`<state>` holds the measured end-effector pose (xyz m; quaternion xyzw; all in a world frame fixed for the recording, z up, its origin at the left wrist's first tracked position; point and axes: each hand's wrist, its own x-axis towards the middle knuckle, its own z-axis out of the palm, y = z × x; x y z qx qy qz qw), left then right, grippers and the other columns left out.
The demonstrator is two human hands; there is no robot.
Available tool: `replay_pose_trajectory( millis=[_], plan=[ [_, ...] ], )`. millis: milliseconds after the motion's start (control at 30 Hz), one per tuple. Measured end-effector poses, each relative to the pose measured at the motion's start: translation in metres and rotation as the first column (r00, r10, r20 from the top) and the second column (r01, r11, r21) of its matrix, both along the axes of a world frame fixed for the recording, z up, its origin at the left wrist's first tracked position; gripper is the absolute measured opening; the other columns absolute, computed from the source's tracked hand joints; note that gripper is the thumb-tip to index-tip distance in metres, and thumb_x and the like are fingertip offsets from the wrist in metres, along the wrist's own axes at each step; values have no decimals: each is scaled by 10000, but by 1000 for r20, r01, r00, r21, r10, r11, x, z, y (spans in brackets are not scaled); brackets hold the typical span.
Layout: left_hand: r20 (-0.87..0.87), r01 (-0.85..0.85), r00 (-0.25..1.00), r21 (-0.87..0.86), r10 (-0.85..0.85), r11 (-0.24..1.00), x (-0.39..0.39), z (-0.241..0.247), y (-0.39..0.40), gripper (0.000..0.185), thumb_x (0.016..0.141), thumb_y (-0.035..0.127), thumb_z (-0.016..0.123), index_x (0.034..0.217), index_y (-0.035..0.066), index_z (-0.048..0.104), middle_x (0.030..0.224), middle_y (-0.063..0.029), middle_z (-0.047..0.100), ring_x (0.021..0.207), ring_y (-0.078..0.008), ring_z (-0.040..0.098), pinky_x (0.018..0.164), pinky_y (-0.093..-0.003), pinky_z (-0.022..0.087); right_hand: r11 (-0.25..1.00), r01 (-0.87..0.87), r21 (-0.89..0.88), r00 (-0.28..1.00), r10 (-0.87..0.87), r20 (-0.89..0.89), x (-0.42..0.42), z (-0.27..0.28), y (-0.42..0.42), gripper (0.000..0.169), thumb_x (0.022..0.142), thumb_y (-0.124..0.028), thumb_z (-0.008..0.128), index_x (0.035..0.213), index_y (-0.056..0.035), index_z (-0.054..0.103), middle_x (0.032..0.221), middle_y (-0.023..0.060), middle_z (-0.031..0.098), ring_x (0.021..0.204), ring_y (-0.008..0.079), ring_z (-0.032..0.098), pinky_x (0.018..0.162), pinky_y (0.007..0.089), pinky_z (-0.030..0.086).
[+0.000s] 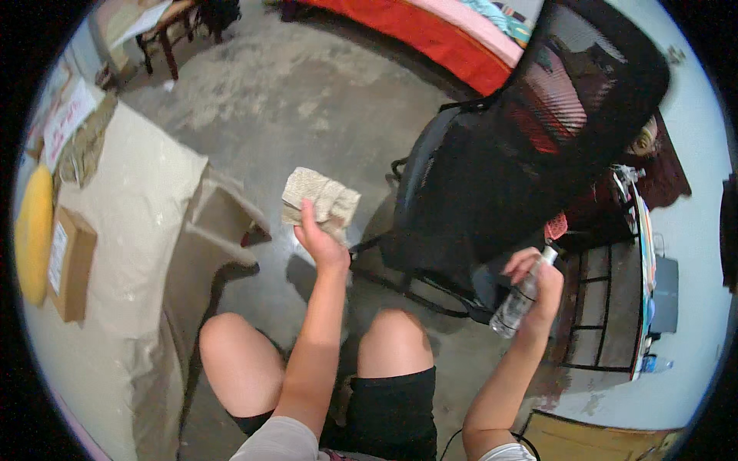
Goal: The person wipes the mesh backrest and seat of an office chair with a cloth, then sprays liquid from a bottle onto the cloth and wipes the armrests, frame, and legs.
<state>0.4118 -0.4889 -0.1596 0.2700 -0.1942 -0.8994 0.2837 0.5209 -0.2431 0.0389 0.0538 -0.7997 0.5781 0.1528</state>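
My left hand (324,242) grips a folded beige cloth (323,197), thumb on top, held out above the concrete floor. In my right hand (539,282) is a clear plastic bottle (516,302) with a white top, tilted, its base towards the lower left. Beyond and between my hands stands a black mesh-backed chair (461,190), with its backrest rising to the upper right. The bottle is close to the chair's lower right side. The back of the chair is partly blurred.
A cloth-covered table (138,190) on the left bears a cardboard box (78,265) and a yellow cushion-like object (33,236). A bed with a red side (403,34) stands behind. To the right is a dark metal-framed shelf (594,305) against the wall. Concrete floor (253,109) shows between them.
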Motion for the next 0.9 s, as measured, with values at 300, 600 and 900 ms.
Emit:
replay_pose_trajectory(
  millis=[300, 600, 900],
  plan=[
    [-613, 364, 645, -279, -456, 889, 7, 199, -53, 569, 969, 515, 469, 1284, 49, 553, 1163, -110, 620, 1099, -249, 566, 991, -414, 398, 993, 108, 39, 984, -102, -149, 31, 5, 19, 290, 1002, -183, 546, 794, 9, 611, 886, 119, 662, 818, 180, 606, 752, 322, 476],
    [-295, 108, 805, -780, -514, 616, 105, 196, 9, 648, 1016, 417, 405, 1497, -17, 367, 1459, -204, 490, 1331, -350, 497, 1153, -474, 344, 831, 527, -180, 814, -554, -172, 105, -23, 149, 439, 1059, -286, 478, 734, -5, 566, 937, 158, 706, 837, 176, 604, 819, 314, 447],
    [-179, 151, 576, -936, -798, 318, 116, 172, 130, 469, 859, 271, 681, 1205, -37, 607, 1159, -181, 603, 1089, -309, 570, 960, -414, 456, 681, 482, -551, 848, -521, 98, 73, -48, 107, 522, 1057, -404, 443, 751, -7, 589, 745, 178, 658, 721, 252, 651, 746, 372, 527]
  ],
)
